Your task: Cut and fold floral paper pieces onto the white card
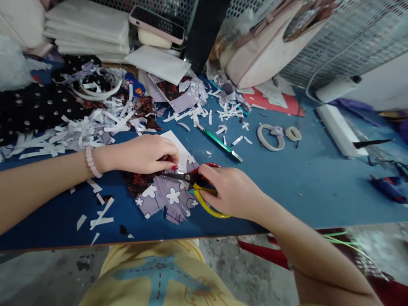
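Note:
My right hand is closed round the red and yellow handles of a pair of scissors, whose dark blades point left. My left hand lies with fingers curled, pressing down on a white card piece and a purple cloth with white flowers. The blades meet the cloth just under my left fingertips. A dark red-patterned cloth scrap pokes out beneath my left palm. Both lie on the blue table near its front edge.
White paper strips are strewn over the left half. A green pen, two tape rolls, black dotted fabric, stacked white sheets, a phone and a pink bag lie further back.

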Tool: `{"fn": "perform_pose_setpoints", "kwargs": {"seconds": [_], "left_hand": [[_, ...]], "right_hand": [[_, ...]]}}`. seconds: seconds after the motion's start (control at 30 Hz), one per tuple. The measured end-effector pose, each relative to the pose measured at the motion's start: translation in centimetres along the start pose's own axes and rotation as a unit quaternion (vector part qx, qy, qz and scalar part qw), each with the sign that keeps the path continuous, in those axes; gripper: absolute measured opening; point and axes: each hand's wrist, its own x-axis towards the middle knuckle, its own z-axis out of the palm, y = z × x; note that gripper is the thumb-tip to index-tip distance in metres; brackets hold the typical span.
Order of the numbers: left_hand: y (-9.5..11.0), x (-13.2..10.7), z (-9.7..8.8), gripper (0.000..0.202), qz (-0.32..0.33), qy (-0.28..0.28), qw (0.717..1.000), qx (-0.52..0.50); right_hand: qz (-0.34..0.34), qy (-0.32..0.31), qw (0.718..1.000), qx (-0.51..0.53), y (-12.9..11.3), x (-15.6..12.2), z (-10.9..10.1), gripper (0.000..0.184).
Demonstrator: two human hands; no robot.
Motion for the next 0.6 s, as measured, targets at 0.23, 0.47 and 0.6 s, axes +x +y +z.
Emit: {"fn": "perform_pose_setpoints", "kwargs": {"seconds": [0.23,0.47,0.6], "left_hand": [[-0.1,-0.1,0.0,0.010,0.013,0.003,1.000,0.000],[-0.1,-0.2,0.0,0.008,0.019,0.010,1.000,0.018],[-0.1,-0.1,0.0,0.008,0.012,0.005,1.000,0.011]], "right_hand": [[0.007,0.006,1.000,0.002,0.3,-0.4,-0.1,0.020],[0.016,-0.008,1.000,-0.011,0.7,-1.1,-0.3,0.016],[0.012,-0.004,1.000,-0.015,0.4,-1.0,-0.5,0.018]]}}
